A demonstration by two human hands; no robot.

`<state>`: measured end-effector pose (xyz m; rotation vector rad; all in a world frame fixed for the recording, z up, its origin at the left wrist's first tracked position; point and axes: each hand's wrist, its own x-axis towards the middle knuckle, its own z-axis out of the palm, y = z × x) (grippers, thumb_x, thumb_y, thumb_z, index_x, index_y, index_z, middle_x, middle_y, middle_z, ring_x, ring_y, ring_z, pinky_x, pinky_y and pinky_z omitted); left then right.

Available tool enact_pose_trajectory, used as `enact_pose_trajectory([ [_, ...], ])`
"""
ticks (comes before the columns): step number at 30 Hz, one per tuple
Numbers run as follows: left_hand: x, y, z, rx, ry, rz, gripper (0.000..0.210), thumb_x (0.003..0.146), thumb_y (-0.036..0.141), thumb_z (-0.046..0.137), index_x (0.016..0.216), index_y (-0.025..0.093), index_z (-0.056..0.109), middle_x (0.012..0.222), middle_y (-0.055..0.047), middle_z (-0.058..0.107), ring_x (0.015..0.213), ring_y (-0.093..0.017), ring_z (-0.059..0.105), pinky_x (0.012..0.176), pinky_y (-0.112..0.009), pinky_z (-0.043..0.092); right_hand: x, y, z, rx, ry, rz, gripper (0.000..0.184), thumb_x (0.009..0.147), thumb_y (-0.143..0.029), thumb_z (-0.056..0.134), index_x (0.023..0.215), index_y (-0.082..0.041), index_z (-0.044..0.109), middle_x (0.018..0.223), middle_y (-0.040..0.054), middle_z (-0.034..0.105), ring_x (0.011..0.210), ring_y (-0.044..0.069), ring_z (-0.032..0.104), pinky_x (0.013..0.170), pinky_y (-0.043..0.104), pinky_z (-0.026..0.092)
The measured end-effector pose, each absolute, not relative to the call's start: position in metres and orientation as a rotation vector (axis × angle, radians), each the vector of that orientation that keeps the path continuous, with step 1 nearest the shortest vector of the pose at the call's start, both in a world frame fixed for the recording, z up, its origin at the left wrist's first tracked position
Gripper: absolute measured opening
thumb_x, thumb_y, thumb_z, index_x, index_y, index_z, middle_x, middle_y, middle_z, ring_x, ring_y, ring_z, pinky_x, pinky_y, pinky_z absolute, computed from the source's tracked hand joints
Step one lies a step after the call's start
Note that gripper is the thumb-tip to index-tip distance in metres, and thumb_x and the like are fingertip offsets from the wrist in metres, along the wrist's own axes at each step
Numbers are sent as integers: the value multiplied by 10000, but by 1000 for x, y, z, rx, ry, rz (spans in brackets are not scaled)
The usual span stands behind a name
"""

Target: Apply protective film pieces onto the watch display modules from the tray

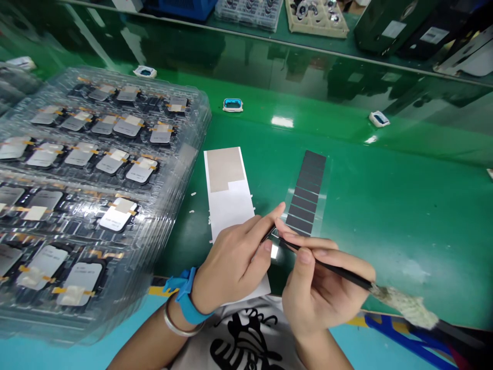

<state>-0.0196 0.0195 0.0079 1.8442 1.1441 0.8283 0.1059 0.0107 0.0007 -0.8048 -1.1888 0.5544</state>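
My left hand, with a blue wrist strap, is closed in a pinch on a small dark piece, mostly covered by the fingers. My right hand grips black tweezers, whose rear end is wrapped in frayed whitish material. The tweezers' tip meets the dark piece between the two hands; the exact contact is too small to make out. Under my left hand lies a white backing sheet with a beige patch at its far end. Just beyond my fingers is a clear strip of dark rectangular stickers.
Stacked clear trays holding several small screen modules fill the left side. White watch cases sit toward the back of the green table. Above, a shelf carries a compartment box of parts. White scraps lie beside the sheet.
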Motion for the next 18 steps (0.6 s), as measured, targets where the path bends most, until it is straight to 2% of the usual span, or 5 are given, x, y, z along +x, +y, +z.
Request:
enact_pose_trajectory([
  [3,-19,20,8,1853,1167,818,496,1033,304,341,1518,203,360,1101,-95,694,911,-223,673,842,-413,572,106,11,1,-821,-1158,565,251,864,53,549,1013,-149,534,856,31,666,833,178,736,801,414,677],
  [8,-17,21,8,1963,1241,804,460,1030,238,343,1484,210,413,1028,-66,725,814,-187,683,752,-355,579,107,12,3,-854,-1125,545,233,889,14,555,1033,-166,527,855,33,680,785,188,737,666,379,688],
  [13,-16,22,8,2047,1295,790,514,997,182,346,1509,204,367,913,-30,724,646,-144,614,602,-278,518,108,11,1,-817,-1170,587,255,873,47,551,1022,-158,522,862,31,693,829,176,737,780,406,678],
  [18,-18,21,10,2035,1306,782,537,986,179,351,1522,216,353,876,-19,714,595,-126,574,578,-249,485,109,9,0,-846,-1208,575,278,855,57,562,1019,-166,533,881,30,703,860,192,743,807,447,676],
])
